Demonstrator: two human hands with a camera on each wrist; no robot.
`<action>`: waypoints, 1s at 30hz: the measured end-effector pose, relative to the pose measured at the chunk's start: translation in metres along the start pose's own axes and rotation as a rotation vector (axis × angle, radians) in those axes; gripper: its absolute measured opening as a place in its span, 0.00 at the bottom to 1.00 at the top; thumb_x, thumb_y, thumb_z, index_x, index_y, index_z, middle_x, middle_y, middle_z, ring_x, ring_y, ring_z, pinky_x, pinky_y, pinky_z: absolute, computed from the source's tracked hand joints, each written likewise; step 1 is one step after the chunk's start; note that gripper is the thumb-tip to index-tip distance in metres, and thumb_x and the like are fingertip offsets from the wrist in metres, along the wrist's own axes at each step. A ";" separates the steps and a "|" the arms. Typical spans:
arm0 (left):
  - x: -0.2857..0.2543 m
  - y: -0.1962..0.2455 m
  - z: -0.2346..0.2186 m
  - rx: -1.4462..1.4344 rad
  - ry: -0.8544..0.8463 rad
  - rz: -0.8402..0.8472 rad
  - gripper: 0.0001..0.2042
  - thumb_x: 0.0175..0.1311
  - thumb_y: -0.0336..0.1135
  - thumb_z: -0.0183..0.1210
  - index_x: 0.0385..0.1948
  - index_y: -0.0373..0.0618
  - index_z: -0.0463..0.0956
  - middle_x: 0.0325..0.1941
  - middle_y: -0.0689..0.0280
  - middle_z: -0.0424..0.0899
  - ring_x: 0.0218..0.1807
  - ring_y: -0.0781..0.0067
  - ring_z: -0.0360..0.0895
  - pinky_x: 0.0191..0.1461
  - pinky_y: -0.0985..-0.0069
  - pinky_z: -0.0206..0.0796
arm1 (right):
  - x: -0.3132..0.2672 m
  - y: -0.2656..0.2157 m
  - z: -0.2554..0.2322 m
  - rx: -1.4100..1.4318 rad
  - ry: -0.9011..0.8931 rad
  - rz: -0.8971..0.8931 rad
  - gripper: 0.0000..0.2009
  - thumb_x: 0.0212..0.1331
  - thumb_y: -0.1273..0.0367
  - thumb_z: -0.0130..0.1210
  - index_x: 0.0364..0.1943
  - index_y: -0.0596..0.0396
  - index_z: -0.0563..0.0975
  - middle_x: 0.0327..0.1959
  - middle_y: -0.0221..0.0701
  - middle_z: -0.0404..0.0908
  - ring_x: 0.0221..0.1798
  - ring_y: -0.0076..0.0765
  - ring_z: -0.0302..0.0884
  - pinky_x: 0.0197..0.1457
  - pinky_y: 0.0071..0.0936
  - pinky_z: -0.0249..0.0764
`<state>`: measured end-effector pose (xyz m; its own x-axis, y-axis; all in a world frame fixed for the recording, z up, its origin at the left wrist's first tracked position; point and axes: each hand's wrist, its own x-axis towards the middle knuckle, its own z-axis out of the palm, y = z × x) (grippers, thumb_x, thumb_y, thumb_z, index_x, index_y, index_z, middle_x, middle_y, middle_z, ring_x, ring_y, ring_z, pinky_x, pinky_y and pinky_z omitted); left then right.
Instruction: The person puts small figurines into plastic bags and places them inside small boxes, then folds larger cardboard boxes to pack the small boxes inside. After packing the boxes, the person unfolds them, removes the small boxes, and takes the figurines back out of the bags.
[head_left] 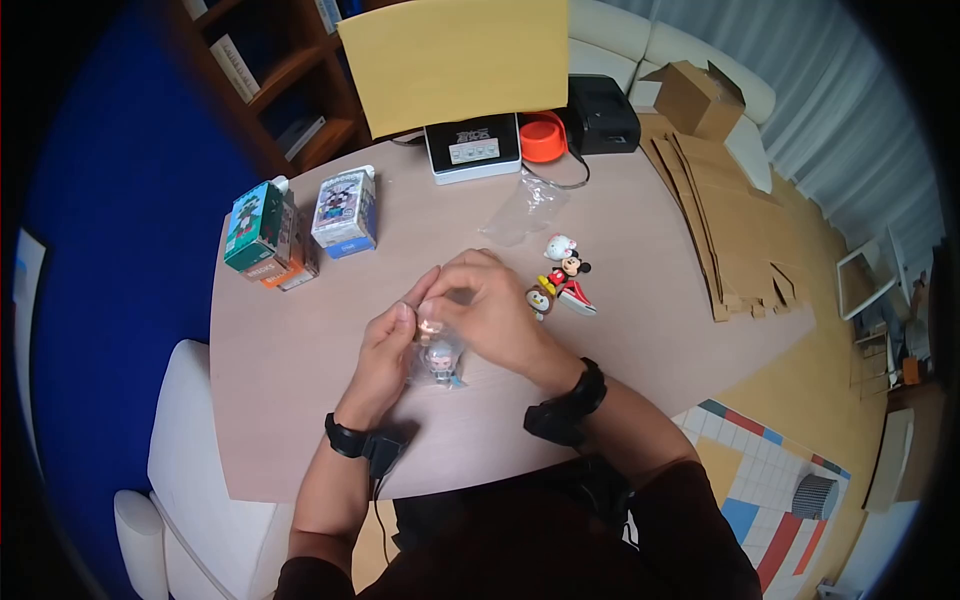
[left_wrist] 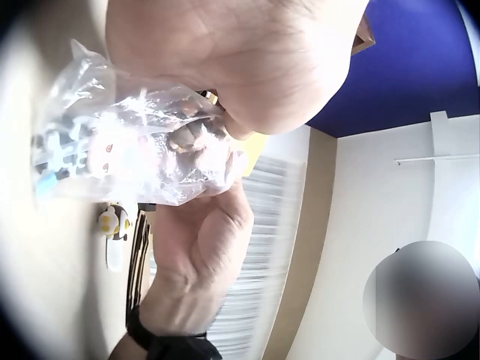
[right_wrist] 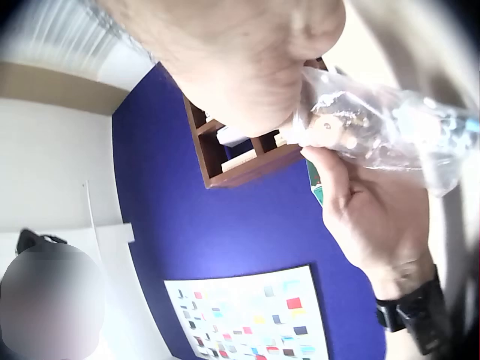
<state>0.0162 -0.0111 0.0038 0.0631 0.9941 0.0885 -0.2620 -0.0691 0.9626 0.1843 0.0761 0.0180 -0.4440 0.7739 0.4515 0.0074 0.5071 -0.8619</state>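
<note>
A clear plastic bag (left_wrist: 169, 161) with a small light-haired figure (head_left: 442, 362) inside hangs from both hands above the table. My left hand (head_left: 378, 355) pinches the bag's top edge between thumb and fingers. On the other side of that edge, my right hand (head_left: 490, 312) pinches the plastic with curled fingers. In the right wrist view the bag (right_wrist: 390, 127) stretches away from the fingertips, the figure at its far end. Whether the bag's top is torn cannot be told.
Small figures (head_left: 565, 268) and an empty clear wrapper (head_left: 522, 212) lie right of the hands. Toy boxes (head_left: 345, 210) stand at the back left. A black-and-white device (head_left: 474, 150), a red round object (head_left: 543, 137) and a black box (head_left: 604, 115) are at the back; flattened cardboard (head_left: 715, 215) lies right.
</note>
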 end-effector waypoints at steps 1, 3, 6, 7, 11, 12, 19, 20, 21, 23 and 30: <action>0.000 0.000 0.002 0.039 0.020 0.023 0.31 0.88 0.48 0.42 0.79 0.30 0.59 0.83 0.55 0.65 0.80 0.64 0.66 0.84 0.66 0.53 | -0.004 -0.002 0.003 -0.071 -0.032 -0.041 0.06 0.58 0.72 0.70 0.38 0.58 0.89 0.39 0.37 0.87 0.47 0.39 0.83 0.52 0.35 0.79; -0.001 0.004 0.006 0.039 0.034 0.025 0.31 0.88 0.49 0.41 0.80 0.32 0.58 0.81 0.55 0.67 0.78 0.65 0.67 0.83 0.66 0.54 | -0.005 -0.006 0.001 -0.098 -0.193 0.001 0.10 0.62 0.71 0.69 0.45 0.57 0.90 0.49 0.39 0.84 0.49 0.39 0.83 0.51 0.34 0.79; -0.002 0.004 0.000 0.083 0.080 0.023 0.32 0.88 0.51 0.41 0.82 0.38 0.56 0.75 0.57 0.72 0.74 0.67 0.70 0.81 0.68 0.57 | 0.000 0.018 -0.009 0.043 -0.279 -0.073 0.12 0.63 0.70 0.68 0.49 0.56 0.89 0.51 0.40 0.83 0.50 0.41 0.83 0.52 0.34 0.80; -0.003 0.004 -0.003 0.130 0.110 0.016 0.32 0.88 0.53 0.42 0.83 0.41 0.55 0.72 0.59 0.74 0.72 0.68 0.72 0.80 0.70 0.58 | 0.005 0.013 -0.022 0.043 -0.280 -0.074 0.12 0.63 0.70 0.68 0.49 0.56 0.89 0.51 0.40 0.83 0.50 0.41 0.83 0.52 0.34 0.80; -0.003 0.005 -0.010 0.124 0.159 0.078 0.35 0.86 0.56 0.43 0.84 0.45 0.51 0.65 0.59 0.76 0.65 0.68 0.75 0.74 0.67 0.66 | 0.019 -0.015 -0.093 -0.590 -0.258 0.023 0.18 0.59 0.73 0.66 0.55 0.53 0.87 0.45 0.43 0.88 0.51 0.54 0.83 0.57 0.42 0.81; -0.002 0.003 -0.014 -0.023 0.090 0.125 0.36 0.86 0.57 0.43 0.85 0.46 0.49 0.63 0.57 0.77 0.64 0.66 0.77 0.72 0.64 0.69 | 0.016 -0.010 -0.103 -0.588 -0.266 0.019 0.18 0.59 0.73 0.66 0.55 0.53 0.87 0.45 0.43 0.88 0.51 0.54 0.83 0.57 0.42 0.81; 0.003 0.006 -0.008 -0.260 0.105 0.122 0.38 0.84 0.59 0.46 0.86 0.53 0.43 0.60 0.57 0.80 0.60 0.61 0.81 0.69 0.55 0.75 | 0.017 0.008 -0.125 -1.068 -0.267 0.323 0.14 0.55 0.73 0.66 0.47 0.53 0.88 0.48 0.44 0.89 0.53 0.59 0.86 0.60 0.49 0.81; 0.003 0.006 -0.008 -0.261 0.108 0.124 0.38 0.84 0.59 0.46 0.86 0.53 0.43 0.60 0.57 0.80 0.60 0.61 0.81 0.69 0.55 0.75 | 0.017 0.010 -0.128 -1.156 -0.215 0.442 0.13 0.55 0.72 0.66 0.46 0.55 0.87 0.49 0.46 0.89 0.53 0.60 0.86 0.60 0.50 0.81; 0.003 0.005 -0.009 -0.218 0.116 0.105 0.37 0.85 0.57 0.44 0.86 0.50 0.44 0.62 0.57 0.79 0.62 0.62 0.80 0.70 0.58 0.74 | 0.018 0.012 -0.128 -1.158 -0.218 0.437 0.13 0.55 0.72 0.66 0.46 0.55 0.87 0.49 0.46 0.89 0.53 0.60 0.86 0.60 0.50 0.81; 0.003 0.005 -0.009 -0.175 0.129 0.088 0.35 0.86 0.55 0.42 0.86 0.48 0.45 0.65 0.58 0.78 0.65 0.64 0.79 0.71 0.61 0.72 | 0.020 0.014 -0.126 -1.092 -0.231 0.547 0.17 0.56 0.71 0.66 0.50 0.58 0.81 0.48 0.50 0.88 0.54 0.61 0.86 0.60 0.53 0.80; 0.001 0.005 -0.004 -0.051 0.186 0.026 0.28 0.88 0.44 0.44 0.83 0.44 0.55 0.66 0.63 0.80 0.66 0.78 0.75 0.74 0.73 0.67 | 0.026 0.010 -0.114 -1.091 -0.284 0.652 0.26 0.58 0.70 0.66 0.61 0.56 0.72 0.51 0.49 0.88 0.55 0.59 0.87 0.59 0.55 0.80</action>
<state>0.0113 -0.0101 0.0077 -0.1217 0.9908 0.0594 -0.3100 -0.0948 0.9460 0.2748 0.1444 0.0478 -0.2547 0.9542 -0.1566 0.9525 0.2197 -0.2109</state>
